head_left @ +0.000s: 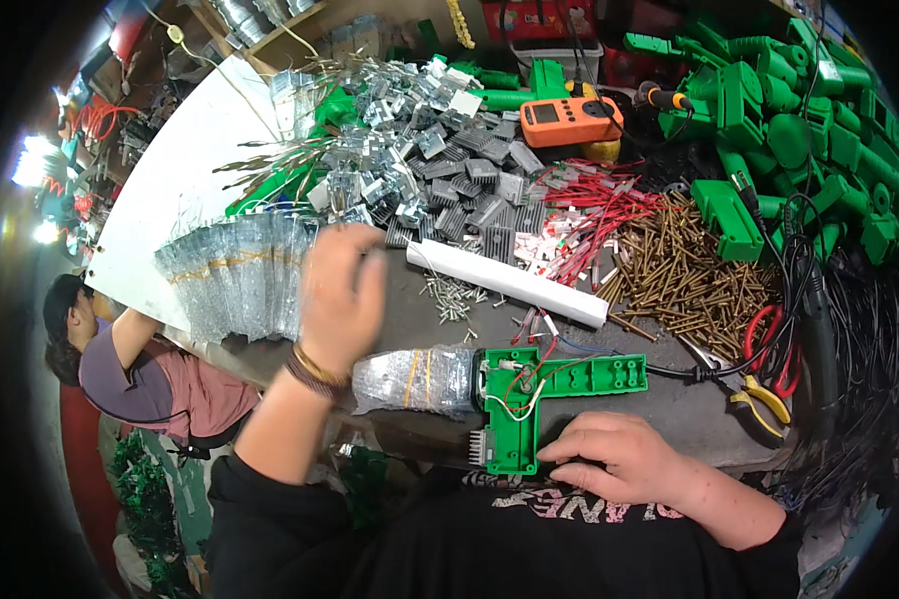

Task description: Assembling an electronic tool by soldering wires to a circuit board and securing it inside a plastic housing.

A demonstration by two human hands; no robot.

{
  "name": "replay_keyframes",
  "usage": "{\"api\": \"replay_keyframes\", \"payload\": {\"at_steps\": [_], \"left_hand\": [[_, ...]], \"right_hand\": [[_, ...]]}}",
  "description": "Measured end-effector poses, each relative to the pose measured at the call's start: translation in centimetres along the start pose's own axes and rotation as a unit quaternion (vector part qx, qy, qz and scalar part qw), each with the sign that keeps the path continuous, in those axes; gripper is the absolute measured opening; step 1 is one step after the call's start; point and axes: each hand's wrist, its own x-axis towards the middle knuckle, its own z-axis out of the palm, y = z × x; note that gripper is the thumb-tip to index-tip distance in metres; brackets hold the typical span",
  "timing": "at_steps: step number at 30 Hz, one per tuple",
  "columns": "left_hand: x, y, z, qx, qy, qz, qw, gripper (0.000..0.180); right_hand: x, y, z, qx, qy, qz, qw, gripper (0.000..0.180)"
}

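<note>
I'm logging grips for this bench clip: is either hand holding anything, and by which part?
Right hand rests on the green casing half at its handle end, pressing rather than gripping. Left hand is blurred; cannot tell.

The person wears a black shirt [449,549] with pale printed lettering across the chest; both forearms are bare. The left hand [338,295] has stacked bracelets [315,371] at the wrist, brown and gold; the right hand [619,459] wears nothing.

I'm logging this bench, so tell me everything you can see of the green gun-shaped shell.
The green shell is an open plastic half-casing lying flat at the bench's near edge, barrel pointing right, grip toward the person. Red and white wires loop inside; a grey ribbed part sits at the grip's end. The right hand rests against its grip. A clear bag touches its left side.
</note>
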Motion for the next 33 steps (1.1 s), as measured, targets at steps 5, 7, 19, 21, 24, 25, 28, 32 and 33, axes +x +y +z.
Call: {"api": "replay_keyframes", "payload": {"at_steps": [5, 7, 19, 21, 24, 25, 28, 32, 33], "left_hand": [[1.6, -6.7, 1.5, 0.2, -0.049, -0.122, 0.971, 0.045], [2.1, -7.1, 1.4, 0.263, -0.069, -0.133, 0.953, 0.051], [9.5, -4.7, -0.5, 0.226, -0.016, 0.055, 0.972, 0.06], [10.1, -7.0, -1.9, 0.104, -0.02, -0.092, 0.99, 0.058], [10.1, -10.4, -2.9, -0.03, 0.002, -0.165, 0.986, 0.051], [10.4, -10.8, -3.1, -0.05, -0.001, -0.165, 0.985, 0.049], [10.5, -11.2, -2.9, -0.095, -0.006, -0.143, 0.985, 0.043], [10.5, -11.3, -2.8, -0.167, -0.023, -0.153, 0.974, 0.042], [10.3, -11.5, -2.8, -0.192, -0.025, -0.16, 0.968, 0.042]], "right_hand": [[0.1, 0.1, -0.2, 0.011, -0.012, 0.002, 1.0, 0.019], [0.1, 0.1, -0.4, 0.027, -0.01, 0.011, 1.0, 0.018], [2.4, -5.4, -4.4, -0.138, -0.015, -0.055, 0.989, 0.018], [6.6, -5.8, -6.5, -0.097, 0.012, -0.074, 0.992, 0.021], [16.1, -3.4, -7.3, -0.113, 0.042, 0.028, 0.992, 0.03], [18.8, -1.7, -7.1, -0.125, 0.039, 0.01, 0.991, 0.033], [27.2, 1.9, -3.6, -0.138, 0.076, 0.059, 0.986, 0.048], [33.8, 3.5, -1.7, -0.12, 0.153, 0.129, 0.972, 0.036], [34.4, 3.7, -1.6, -0.12, 0.167, 0.129, 0.97, 0.032]]}}
